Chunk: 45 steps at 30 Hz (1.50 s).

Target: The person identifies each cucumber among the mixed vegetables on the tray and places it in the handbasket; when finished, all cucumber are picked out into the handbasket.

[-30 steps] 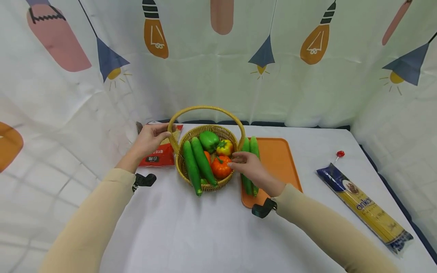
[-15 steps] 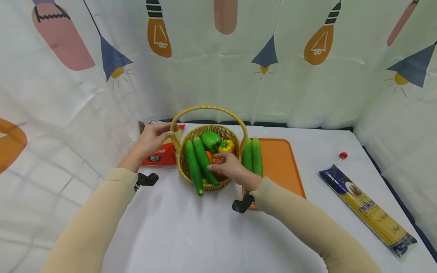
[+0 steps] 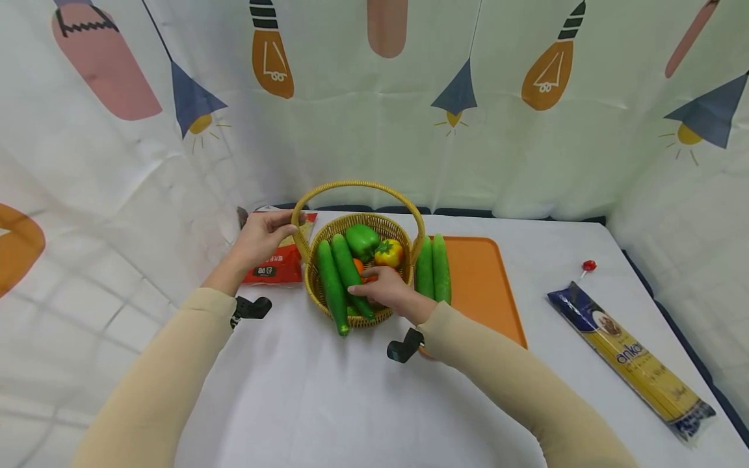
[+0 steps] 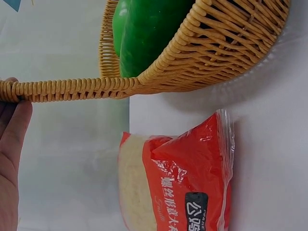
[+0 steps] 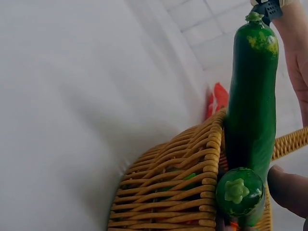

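Observation:
My left hand [image 3: 266, 235] holds the left side of the yellow wicker basket's handle [image 3: 355, 184]; in the left wrist view its fingers [image 4: 19, 120] are at the wrapped handle. The basket [image 3: 310, 290] holds two cucumbers [image 3: 331, 289], a green bell pepper [image 3: 361, 242], a yellow pepper [image 3: 389, 253] and a mostly covered orange pepper [image 3: 358, 265]. Over the basket's front right, my right hand [image 3: 389, 290] has its thumb by the inner cucumber. In the right wrist view the thumb [image 5: 286, 185] sits beside the cucumber end [image 5: 239, 192]; the other fingers are mostly hidden, so I cannot tell their grip.
Right of the basket lies an orange tray [image 3: 482, 286] with two cucumbers [image 3: 441, 268] on it. A red food bag [image 3: 281, 265] lies behind the left hand. Farther right are a spaghetti pack [image 3: 632, 361] and a red lollipop [image 3: 588, 266]. Printed curtains [image 3: 374, 130] stand behind.
My right hand has moved left from the basket's right rim, past the orange pepper, to the inner cucumber, and a little lower. The left hand stays on the handle.

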Each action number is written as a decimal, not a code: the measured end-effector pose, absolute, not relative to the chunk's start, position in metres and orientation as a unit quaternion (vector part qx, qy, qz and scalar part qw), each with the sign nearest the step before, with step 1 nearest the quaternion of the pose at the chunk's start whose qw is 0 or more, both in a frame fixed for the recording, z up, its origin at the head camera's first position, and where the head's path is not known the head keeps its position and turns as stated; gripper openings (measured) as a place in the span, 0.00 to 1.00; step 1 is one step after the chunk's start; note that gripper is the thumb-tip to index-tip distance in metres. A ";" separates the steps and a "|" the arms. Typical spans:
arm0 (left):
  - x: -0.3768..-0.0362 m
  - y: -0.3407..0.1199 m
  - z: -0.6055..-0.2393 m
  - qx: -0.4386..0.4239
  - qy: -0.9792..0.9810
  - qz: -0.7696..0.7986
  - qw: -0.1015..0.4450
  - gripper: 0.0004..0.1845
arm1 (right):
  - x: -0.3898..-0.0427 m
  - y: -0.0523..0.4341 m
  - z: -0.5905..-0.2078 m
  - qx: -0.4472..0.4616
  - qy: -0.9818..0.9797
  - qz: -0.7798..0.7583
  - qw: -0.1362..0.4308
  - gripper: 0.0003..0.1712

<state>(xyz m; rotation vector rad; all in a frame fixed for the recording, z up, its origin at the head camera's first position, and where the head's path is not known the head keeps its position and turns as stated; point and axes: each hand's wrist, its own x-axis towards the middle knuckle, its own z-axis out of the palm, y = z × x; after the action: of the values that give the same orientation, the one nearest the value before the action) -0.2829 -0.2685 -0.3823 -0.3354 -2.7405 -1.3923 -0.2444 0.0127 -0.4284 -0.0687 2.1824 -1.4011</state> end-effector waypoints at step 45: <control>-0.281 -0.268 -0.382 -0.105 -0.888 -0.447 0.023 0.20 | -0.232 0.088 -0.398 -0.078 0.748 -0.583 0.307 0.34</control>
<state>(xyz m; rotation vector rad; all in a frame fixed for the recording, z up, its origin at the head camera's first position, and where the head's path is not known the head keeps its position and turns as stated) -0.2815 -0.2681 -0.3821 -0.3240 -2.7491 -1.3847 -0.2322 0.0883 -0.3980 -0.2064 1.9785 -1.5421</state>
